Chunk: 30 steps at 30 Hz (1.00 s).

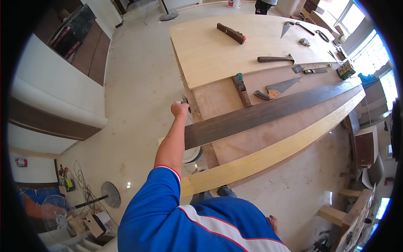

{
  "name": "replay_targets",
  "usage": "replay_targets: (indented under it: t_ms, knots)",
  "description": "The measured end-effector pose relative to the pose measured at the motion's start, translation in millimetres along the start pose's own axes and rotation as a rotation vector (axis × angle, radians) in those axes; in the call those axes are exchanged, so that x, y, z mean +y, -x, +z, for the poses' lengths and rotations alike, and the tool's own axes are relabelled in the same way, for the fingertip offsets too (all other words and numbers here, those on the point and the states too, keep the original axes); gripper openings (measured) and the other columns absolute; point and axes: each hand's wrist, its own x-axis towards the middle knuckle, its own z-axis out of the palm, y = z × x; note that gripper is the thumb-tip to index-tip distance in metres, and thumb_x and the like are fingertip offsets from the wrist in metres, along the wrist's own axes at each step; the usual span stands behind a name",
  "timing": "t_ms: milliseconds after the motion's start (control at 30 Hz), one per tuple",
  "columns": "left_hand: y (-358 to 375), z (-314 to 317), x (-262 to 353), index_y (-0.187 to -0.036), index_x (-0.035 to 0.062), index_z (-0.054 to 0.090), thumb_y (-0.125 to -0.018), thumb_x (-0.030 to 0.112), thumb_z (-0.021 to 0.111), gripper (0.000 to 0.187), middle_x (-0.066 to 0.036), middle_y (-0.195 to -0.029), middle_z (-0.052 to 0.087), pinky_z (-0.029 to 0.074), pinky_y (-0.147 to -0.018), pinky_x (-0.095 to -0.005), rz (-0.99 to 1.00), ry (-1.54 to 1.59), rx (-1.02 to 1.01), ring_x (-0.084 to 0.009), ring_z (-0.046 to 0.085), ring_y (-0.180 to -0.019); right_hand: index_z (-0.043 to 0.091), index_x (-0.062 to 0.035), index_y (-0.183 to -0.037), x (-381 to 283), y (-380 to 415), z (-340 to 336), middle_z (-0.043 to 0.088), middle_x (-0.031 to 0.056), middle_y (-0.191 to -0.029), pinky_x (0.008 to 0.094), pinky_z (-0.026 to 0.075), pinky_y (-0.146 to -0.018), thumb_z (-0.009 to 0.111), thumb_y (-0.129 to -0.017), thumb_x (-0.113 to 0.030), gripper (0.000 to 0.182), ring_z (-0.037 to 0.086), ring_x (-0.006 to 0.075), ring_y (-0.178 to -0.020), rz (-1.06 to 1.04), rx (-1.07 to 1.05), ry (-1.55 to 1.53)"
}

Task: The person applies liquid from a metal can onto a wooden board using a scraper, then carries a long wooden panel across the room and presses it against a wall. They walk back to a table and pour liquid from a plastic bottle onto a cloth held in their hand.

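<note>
My left hand point(179, 109) is stretched forward past the left edge of the workbench, closed around a small dark tool point(185, 101) that is mostly hidden. Just right of my forearm, a long dark brown board point(268, 110) lies across the bench. Nearer to me lies a long pale yellow board point(268, 157), reaching to the left close to my body. My right hand point(273, 223) hangs low beside my body, only partly visible; its fingers are too unclear to read.
On the bench are a pale plywood sheet point(205, 54), a wooden plane point(231, 33), another plane point(242, 90), a hammer point(275, 59), an orange-handled saw point(279, 88) and a green box point(345, 70). A fan point(56, 212) stands lower left. Another person point(264, 6) is beyond the bench.
</note>
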Motion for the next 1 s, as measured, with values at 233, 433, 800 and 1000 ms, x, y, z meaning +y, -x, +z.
replay_targets:
  t_ms: [233, 433, 800, 1000]
  knots:
    - [3.3, 10.1, 6.0, -0.082, -0.0076, 0.069, -0.075, 0.003, 0.057, 0.018, -0.023, -0.071, 0.067, 0.053, -0.05, -0.044, -0.17, -0.259, -0.249, -0.0375, 0.067, -0.057, 0.051, -0.0134, -0.089, -39.0, 29.7, 14.0, 0.055, -0.0024, -0.071, 0.0216, 0.03, -0.039, 0.069, -0.087, -0.032, 0.026, 0.049, 0.0069, -0.053, 0.082, 0.005, -0.112]
    - [-10.9, 15.5, 18.5, -0.076, -0.0077, 0.069, -0.075, 0.009, 0.054, 0.022, -0.026, -0.069, 0.066, 0.055, -0.058, -0.0455, 0.378, -0.597, -0.374, -0.0396, 0.069, -0.066, 0.052, -0.0097, -0.094, -12.7, 23.6, 10.6, 0.057, -0.001, -0.074, 0.021, 0.032, -0.039, 0.07, -0.087, -0.036, 0.033, 0.053, 0.0088, -0.056, 0.12, -0.026, -0.182]
    - [8.0, -40.2, 37.8, -0.073, -0.0033, 0.069, -0.074, 0.015, 0.06, 0.02, -0.025, -0.075, 0.068, 0.054, -0.067, -0.0485, 0.611, -0.338, 0.121, -0.0409, 0.067, -0.069, 0.055, -0.0028, -0.108, -4.9, -34.1, 9.6, 0.054, -0.0022, -0.074, 0.0202, 0.035, -0.042, 0.062, -0.088, -0.028, 0.033, 0.053, 0.0073, -0.059, 0.179, 0.014, -0.057]
    - [20.5, 7.7, 12.7, -0.074, -0.0011, 0.072, -0.067, 0.014, 0.067, 0.017, -0.024, -0.076, 0.069, 0.055, -0.068, -0.049, 0.481, -0.575, -0.002, -0.0402, 0.069, -0.075, 0.052, -0.0102, -0.091, 41.4, -36.1, 7.7, 0.052, -0.001, -0.071, 0.0221, 0.035, -0.041, 0.058, -0.089, -0.023, 0.014, 0.055, 0.0086, -0.06, -0.095, -0.053, 0.107]
